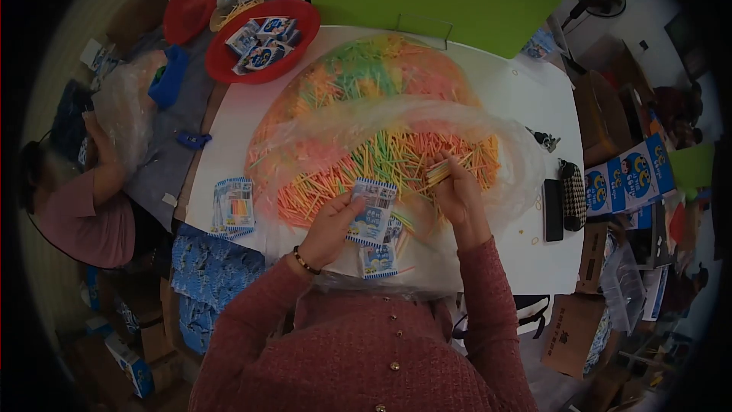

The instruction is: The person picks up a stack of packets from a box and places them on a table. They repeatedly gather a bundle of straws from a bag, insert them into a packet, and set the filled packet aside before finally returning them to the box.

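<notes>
My left hand (331, 232) is closed on the edge of a small blue-and-white printed packet (374, 215). In my right hand (462, 200) is a small bunch of thin pale-coloured sticks (438, 174), pinched between the fingers. Both hands are over a large clear plastic bag (427, 112) that lies on the table, full of loose pink, orange, yellow and green sticks (366, 159). Just below the held packet lies another packet (379, 261), partly covered. A small pile of similar packets (233, 206) is to the left of my left hand.
A red basin (303, 53) with packets stands at the back left of the white table (560, 275). Keys (546, 140), a dark phone (553, 210) and a checked pouch (572, 197) lie at right. A green panel (442, 0) rises behind. Another person (84, 210) sits at left.
</notes>
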A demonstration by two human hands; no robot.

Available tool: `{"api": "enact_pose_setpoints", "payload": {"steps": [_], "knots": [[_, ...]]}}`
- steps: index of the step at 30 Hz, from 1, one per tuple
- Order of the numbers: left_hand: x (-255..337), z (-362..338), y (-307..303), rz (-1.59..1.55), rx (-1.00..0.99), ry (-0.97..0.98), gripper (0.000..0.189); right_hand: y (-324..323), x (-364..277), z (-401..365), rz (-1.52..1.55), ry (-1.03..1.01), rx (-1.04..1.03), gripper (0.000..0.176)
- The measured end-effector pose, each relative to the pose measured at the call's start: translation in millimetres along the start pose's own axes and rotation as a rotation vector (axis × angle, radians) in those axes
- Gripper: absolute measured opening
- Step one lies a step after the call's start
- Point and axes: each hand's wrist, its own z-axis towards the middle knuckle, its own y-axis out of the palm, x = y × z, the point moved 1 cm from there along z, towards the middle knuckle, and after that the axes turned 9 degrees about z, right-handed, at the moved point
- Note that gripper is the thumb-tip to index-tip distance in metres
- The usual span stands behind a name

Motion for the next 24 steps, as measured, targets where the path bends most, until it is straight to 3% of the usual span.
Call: {"api": "enact_pose_setpoints", "payload": {"steps": [4,6,9,10,12,13,15,18,22,24], "knots": [[-11.9,7.9,-1.8,-0.067,-0.018,-0.083,0.021,-15.9,24.0,-16.1,-0.206,-0.137,-0.167,0.017],[-22.1,10.4,-6.8,-0.075,0.004,-0.057,0.020,-26.8,32.8,-22.2,-0.947,-0.367,-0.395,0.019],[-22.2,12.5,-5.0,-0.108,0.041,0.008,0.017,-26.2,31.4,-31.1,-1.070,-0.407,-0.434,0.017],[-19.8,12.1,-3.9,-0.131,0.062,0.040,0.016,-22.8,29.0,-34.0,-1.071,-0.403,-0.435,0.017],[-17.3,11.9,-4.0,-0.048,0.063,0.065,0.016,11.8,20.5,-53.5,-0.673,-0.371,-0.374,0.014],[-16.3,10.8,-3.9,0.037,0.060,0.087,0.015,25.5,20.1,-62.9,-0.671,-0.367,-0.372,0.014],[-14.2,10.4,0.0,0.110,0.056,0.108,0.015,48.8,23.2,-77.3,-0.431,-0.279,-0.557,0.017],[-9.6,9.1,6.0,0.226,0.031,0.146,0.016,59.7,29.3,-80.3,-0.644,-0.355,-0.731,0.014],[-5.8,5.0,9.4,0.268,0.009,0.163,0.019,59.6,38.1,-78.9,-0.714,-0.284,-0.776,0.013],[-6.9,5.7,8.4,0.216,0.016,0.181,0.019,45.7,40.9,-71.4,-0.899,-0.298,-0.764,0.011]]}}
